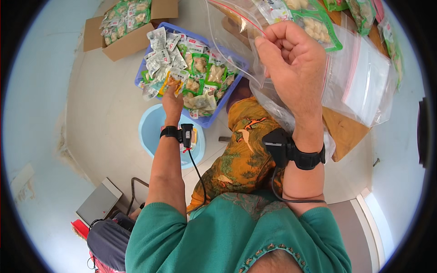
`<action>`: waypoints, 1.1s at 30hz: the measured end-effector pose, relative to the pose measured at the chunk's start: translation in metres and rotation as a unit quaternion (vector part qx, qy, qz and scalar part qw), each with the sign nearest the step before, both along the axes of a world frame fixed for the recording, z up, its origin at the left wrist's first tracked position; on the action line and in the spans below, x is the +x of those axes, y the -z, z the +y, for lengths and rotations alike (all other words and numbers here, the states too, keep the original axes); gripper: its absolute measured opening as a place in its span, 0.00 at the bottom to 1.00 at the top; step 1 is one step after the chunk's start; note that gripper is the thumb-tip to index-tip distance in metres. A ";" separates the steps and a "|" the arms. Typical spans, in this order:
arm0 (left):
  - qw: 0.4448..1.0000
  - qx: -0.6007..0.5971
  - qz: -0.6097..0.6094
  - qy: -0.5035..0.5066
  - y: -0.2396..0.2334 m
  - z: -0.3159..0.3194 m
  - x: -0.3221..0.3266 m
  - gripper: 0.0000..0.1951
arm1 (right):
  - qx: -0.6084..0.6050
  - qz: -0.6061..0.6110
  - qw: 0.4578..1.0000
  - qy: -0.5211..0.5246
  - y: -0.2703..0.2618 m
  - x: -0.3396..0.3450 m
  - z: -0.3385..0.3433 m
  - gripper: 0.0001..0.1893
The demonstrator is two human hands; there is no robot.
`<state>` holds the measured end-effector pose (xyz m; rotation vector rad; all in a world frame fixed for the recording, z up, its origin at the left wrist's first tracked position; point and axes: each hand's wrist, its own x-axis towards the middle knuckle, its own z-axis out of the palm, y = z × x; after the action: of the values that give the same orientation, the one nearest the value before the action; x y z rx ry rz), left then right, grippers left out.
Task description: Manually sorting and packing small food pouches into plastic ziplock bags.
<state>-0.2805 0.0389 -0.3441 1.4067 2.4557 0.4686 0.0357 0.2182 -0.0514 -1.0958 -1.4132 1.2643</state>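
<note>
My left hand point(172, 104) reaches over the near left side of a blue plastic crate point(225, 104). Its fingers grip a yellow-edged food packet point(175, 79), partly covered by them. Green-edged vacuum packets point(216, 73) of pale food and silvery packets point(158, 59) turned face down fill the crate. Raised at the upper right, my right hand point(295, 65) pinches the edge of a clear zip bag point(235, 37) with a red zip line. The bag hangs beside the crate's far right corner, and I cannot tell whether anything is inside.
Below the crate, a light blue basin point(148, 119) on the floor holds some packets, partly behind my left wrist. An open cardboard box point(128, 44) of packets stands at the upper left. On the wooden table point(344, 133) lie clear zip bags point(367, 78) and green-edged packages point(315, 32).
</note>
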 end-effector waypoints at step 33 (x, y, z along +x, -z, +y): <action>0.847 0.077 -0.513 -0.114 -0.163 0.063 0.044 0.14 | 0.001 0.004 1.000 -0.007 -0.002 0.005 0.001 0.03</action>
<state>-0.2369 0.1018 -0.1807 0.5888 1.6769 1.1329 0.0410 0.2193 -0.0491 -1.0803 -1.4182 1.2755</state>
